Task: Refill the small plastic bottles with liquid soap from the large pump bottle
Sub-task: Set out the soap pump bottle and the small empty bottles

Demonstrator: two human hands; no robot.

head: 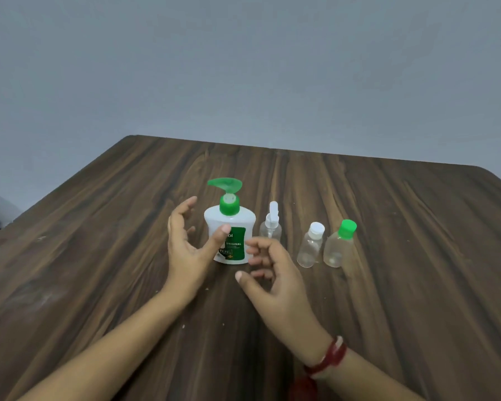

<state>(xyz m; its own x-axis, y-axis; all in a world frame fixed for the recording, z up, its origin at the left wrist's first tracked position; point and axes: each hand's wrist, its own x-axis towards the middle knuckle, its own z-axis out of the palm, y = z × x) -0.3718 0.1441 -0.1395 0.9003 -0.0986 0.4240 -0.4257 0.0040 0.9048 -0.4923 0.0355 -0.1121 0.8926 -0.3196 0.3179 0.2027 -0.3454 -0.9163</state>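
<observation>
Pump bottle (231, 219) stood upright on tabletop (388, 285). Left hand (185, 244) held just left of it, fingers spread and curved, thumb across label; contact not discernible. Right hand (272, 276) held just front-right of it, fingers loosely curled, nothing gripped. Spray bottle (271, 230), white-capped bottle (311, 247), green-capped bottle (338, 247) lined up to its right.
</observation>
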